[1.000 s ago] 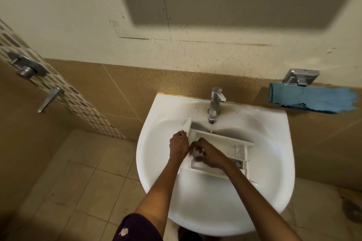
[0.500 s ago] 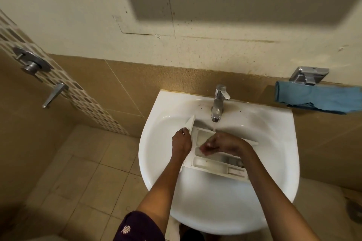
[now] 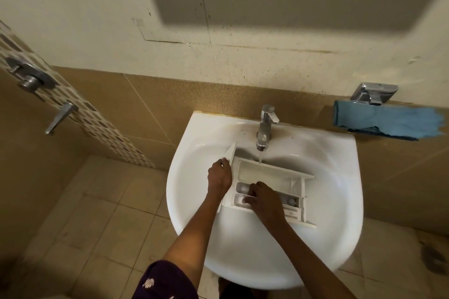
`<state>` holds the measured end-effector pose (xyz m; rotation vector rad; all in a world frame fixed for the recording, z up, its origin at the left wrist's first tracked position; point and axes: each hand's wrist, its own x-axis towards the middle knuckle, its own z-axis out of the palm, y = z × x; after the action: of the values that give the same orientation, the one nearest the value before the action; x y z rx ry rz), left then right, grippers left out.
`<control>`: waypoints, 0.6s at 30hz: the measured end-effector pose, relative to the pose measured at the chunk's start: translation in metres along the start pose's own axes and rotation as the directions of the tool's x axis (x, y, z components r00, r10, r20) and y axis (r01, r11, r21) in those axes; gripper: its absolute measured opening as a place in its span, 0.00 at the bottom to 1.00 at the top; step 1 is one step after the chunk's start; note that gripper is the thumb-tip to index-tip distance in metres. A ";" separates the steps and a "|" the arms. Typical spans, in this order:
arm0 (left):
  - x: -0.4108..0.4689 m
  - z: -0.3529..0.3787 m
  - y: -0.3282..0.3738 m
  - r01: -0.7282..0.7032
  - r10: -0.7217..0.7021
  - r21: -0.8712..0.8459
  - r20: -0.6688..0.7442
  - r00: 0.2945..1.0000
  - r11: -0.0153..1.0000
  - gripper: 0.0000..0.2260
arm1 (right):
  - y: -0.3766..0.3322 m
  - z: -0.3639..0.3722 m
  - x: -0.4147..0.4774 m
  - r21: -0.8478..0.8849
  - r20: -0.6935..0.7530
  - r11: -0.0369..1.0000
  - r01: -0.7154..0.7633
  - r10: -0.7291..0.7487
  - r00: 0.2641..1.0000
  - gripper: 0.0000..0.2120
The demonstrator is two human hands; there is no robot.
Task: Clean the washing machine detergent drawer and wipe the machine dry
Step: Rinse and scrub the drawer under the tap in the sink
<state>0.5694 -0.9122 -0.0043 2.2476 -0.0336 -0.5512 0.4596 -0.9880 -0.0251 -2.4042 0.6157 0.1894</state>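
The white detergent drawer (image 3: pixel 269 172) lies across the white sink (image 3: pixel 315 238), under a thin stream of water from the chrome tap (image 3: pixel 265 126). My left hand (image 3: pixel 219 176) grips the drawer's front panel at its left end. My right hand (image 3: pixel 263 198) reaches into the drawer's near compartments, fingers bent down onto the plastic. Whether it holds anything I cannot see.
A blue cloth (image 3: pixel 386 120) hangs from a chrome holder (image 3: pixel 373 94) on the wall at the right. Shower fittings (image 3: pixel 30 77) and a lever (image 3: pixel 60 116) stick out from the tiled wall at the left. Beige floor tiles surround the sink.
My right hand has moved from the drawer's far compartment under the tap back to the near compartments. My left hand keeps its grip on the front panel.
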 end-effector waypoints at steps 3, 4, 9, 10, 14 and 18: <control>-0.001 -0.001 0.000 0.000 0.000 -0.007 0.003 1.000 1.000 0.21 | 0.004 0.000 0.002 -0.031 0.008 0.998 0.058 -0.058 0.998 0.09; -0.001 -0.001 0.000 0.003 -0.003 -0.008 0.004 1.000 1.000 0.21 | 0.005 -0.001 0.002 -0.042 0.027 0.996 0.082 -0.081 0.996 0.13; 0.001 0.000 -0.001 0.006 -0.006 -0.003 0.014 1.000 1.000 0.21 | 0.006 0.001 0.001 -0.104 0.032 0.990 0.091 -0.088 0.996 0.10; 0.001 0.000 -0.001 0.006 -0.006 -0.004 0.014 1.000 1.000 0.21 | 0.004 0.001 0.002 -0.092 0.014 0.994 0.057 -0.056 0.998 0.11; 0.000 0.000 -0.001 -0.003 0.003 -0.016 0.007 1.000 1.000 0.21 | 0.003 -0.002 0.002 -0.074 0.035 0.994 0.083 -0.080 0.996 0.11; -0.001 0.000 -0.002 -0.004 0.004 -0.028 -0.003 1.000 1.000 0.21 | 0.015 -0.009 0.004 -0.021 0.123 0.993 0.114 -0.110 0.986 0.17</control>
<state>0.5685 -0.9102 -0.0056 2.2211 -0.0289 -0.5427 0.4558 -1.0057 -0.0278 -2.4248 0.4234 0.2954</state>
